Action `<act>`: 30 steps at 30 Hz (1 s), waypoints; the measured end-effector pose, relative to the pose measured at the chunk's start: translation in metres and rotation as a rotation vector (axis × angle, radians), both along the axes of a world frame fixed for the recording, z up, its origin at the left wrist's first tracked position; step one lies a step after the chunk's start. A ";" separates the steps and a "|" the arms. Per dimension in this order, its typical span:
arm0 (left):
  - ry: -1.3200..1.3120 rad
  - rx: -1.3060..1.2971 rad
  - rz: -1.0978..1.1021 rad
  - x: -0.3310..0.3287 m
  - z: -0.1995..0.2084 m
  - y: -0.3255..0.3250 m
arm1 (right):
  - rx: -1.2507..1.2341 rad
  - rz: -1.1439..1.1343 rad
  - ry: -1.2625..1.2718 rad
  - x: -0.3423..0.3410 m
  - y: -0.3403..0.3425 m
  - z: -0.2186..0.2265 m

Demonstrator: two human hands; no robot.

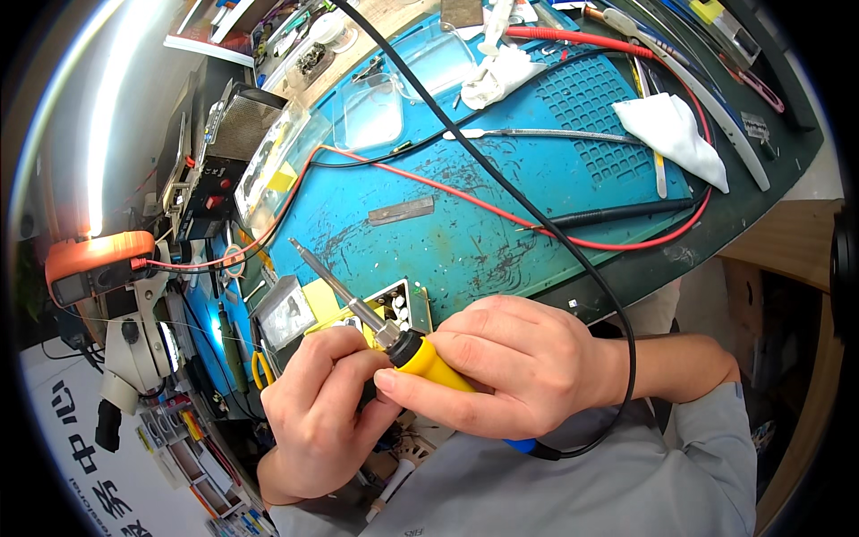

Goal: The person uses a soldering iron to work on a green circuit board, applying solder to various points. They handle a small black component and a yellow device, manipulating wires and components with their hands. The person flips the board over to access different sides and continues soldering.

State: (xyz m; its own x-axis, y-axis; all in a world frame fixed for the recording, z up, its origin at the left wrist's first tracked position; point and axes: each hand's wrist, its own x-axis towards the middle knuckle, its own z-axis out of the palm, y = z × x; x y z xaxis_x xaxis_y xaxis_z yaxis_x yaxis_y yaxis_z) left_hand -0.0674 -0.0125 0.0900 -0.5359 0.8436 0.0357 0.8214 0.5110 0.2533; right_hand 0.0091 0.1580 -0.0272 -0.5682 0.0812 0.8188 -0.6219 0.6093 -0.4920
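A soldering iron with a yellow handle (434, 365) and a long metal barrel and tip (329, 276) points up and left over the mat. My right hand (519, 367) wraps round that handle, its thumb near the black collar. Close against the metal collar, the fingers of my left hand (327, 407) are pinched together; what lies between their tips is partly hidden. Behind the iron is a small circuit board (403, 307) with several components, next to yellow pieces (320, 300) and a clear plastic box (286, 315). The iron's black cord (537, 210) loops past my right wrist.
The blue work mat (358, 246) bears a flat grey strip (401, 210), a metal spatula tool (537, 134), a black probe (617, 213) with red lead, white cloths (676, 139) and clear trays (369, 112). At left stand an orange multimeter (98, 259) and a microscope (139, 336).
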 end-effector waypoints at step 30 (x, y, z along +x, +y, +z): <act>0.043 -0.074 -0.049 -0.001 0.000 0.001 | -0.001 -0.028 0.013 0.000 -0.003 -0.001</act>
State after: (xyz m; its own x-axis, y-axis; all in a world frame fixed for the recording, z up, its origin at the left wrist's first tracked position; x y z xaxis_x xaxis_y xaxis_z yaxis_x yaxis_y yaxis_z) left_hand -0.0680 -0.0120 0.0898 -0.4934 0.8698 -0.0061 0.8550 0.4863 0.1803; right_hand 0.0088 0.1554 -0.0285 -0.5548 0.0976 0.8262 -0.6113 0.6257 -0.4845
